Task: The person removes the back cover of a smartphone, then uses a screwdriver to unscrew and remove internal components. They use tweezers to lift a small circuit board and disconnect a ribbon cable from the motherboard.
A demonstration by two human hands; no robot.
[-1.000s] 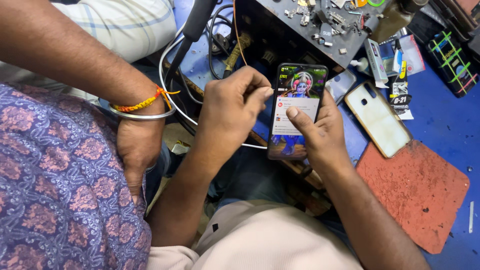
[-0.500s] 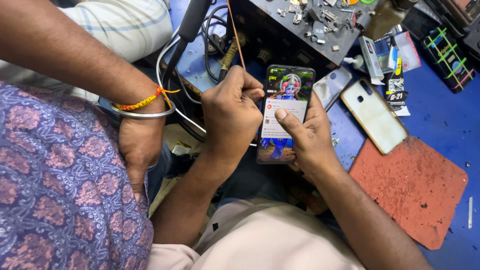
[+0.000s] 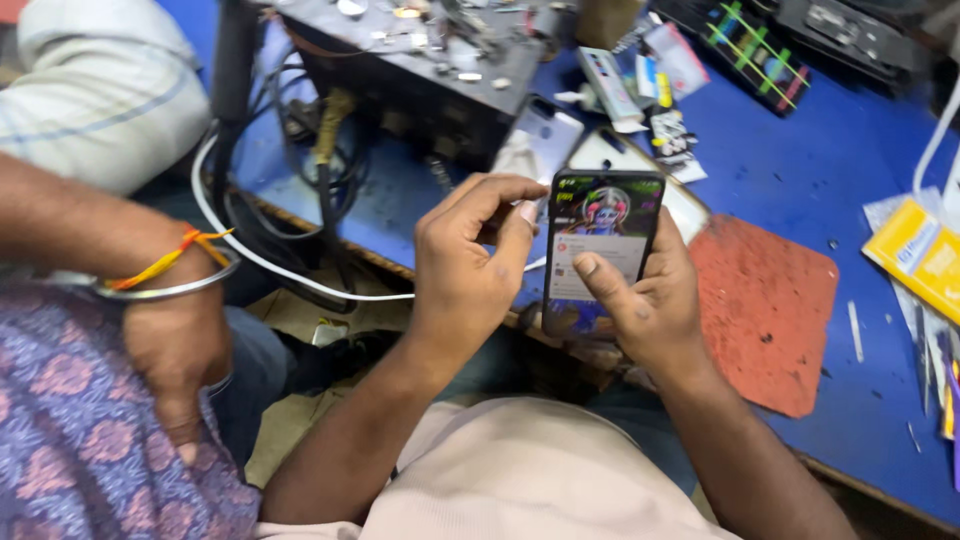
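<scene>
My right hand (image 3: 640,300) grips a dark smartphone (image 3: 600,230) with a lit, colourful screen, the thumb resting on the glass. My left hand (image 3: 470,270) is beside the phone's left edge, fingers curled, with fingertip and thumb pinched near its upper left side; whether they touch it I cannot tell. Both hands hover over the near edge of a blue workbench (image 3: 840,150).
Another person's arm with a metal bangle and orange thread (image 3: 165,270) rests at the left. A red mat (image 3: 765,310) lies right of the phone. A dark box with cables (image 3: 420,80), spare phones (image 3: 540,135), yellow packets (image 3: 920,255) and small tools crowd the bench.
The view has swung left, so the hands and phone now sit further right in frame. My left hand has slid off the phone's face to its left edge.
</scene>
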